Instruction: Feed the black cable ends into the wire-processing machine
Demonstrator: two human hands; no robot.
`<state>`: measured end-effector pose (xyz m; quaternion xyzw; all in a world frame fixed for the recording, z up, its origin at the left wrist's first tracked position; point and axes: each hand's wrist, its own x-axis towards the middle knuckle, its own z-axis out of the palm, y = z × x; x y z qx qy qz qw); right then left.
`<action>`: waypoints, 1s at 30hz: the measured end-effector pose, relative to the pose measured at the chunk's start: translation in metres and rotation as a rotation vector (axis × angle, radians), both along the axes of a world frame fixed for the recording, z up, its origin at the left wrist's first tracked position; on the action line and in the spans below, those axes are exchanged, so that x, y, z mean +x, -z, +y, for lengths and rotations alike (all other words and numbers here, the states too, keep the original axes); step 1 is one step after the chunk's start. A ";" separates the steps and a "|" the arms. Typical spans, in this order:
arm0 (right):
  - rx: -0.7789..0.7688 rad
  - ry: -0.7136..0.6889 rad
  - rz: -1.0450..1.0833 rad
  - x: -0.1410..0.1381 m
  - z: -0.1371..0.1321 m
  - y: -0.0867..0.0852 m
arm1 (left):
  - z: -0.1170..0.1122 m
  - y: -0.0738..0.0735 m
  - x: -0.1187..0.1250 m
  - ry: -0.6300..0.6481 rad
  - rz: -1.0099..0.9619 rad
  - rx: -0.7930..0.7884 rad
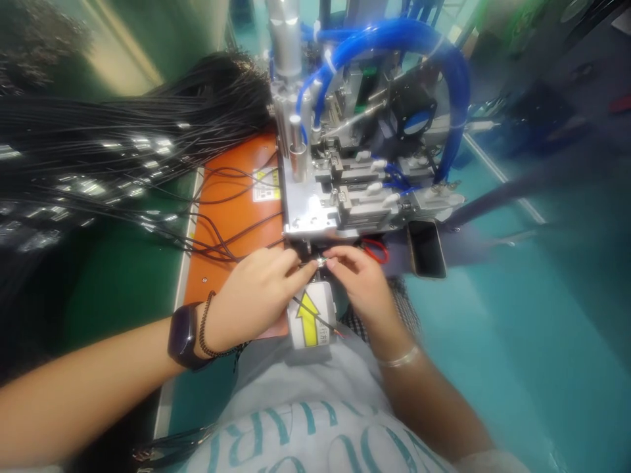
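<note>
A thin black cable (315, 311) runs out beneath my left hand (263, 292), over a white box with a yellow arrow (309, 326), and ends in bare coloured strands. My left hand is closed, with thumb and forefinger pinching at the front of the machine. Facing it, my right hand (362, 279) pinches with its fingertips at the same spot. Between the two sets of fingertips shows a small, pale, shiny wire end (321, 261), too small to make out fully. Just behind my fingers stands the metal machine (310, 213).
Loose black cables (211, 230) cross the orange board (236, 197) on the left, below a large cable bundle (148, 125). A blue air hose (458, 98) arches over the machine. To the right lie a phone (426, 248) and a red loop (377, 251).
</note>
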<state>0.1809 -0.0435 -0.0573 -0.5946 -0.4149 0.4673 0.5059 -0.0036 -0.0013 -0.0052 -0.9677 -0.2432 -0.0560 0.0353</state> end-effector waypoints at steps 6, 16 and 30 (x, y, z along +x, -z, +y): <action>0.027 0.020 -0.042 -0.001 0.002 -0.003 | 0.000 -0.002 0.001 -0.009 0.033 -0.067; -0.001 0.000 -0.089 -0.002 0.001 -0.008 | -0.001 -0.001 0.001 -0.003 0.070 -0.091; -0.143 -0.015 0.199 -0.005 0.006 0.009 | -0.005 -0.012 0.013 -0.050 0.155 0.011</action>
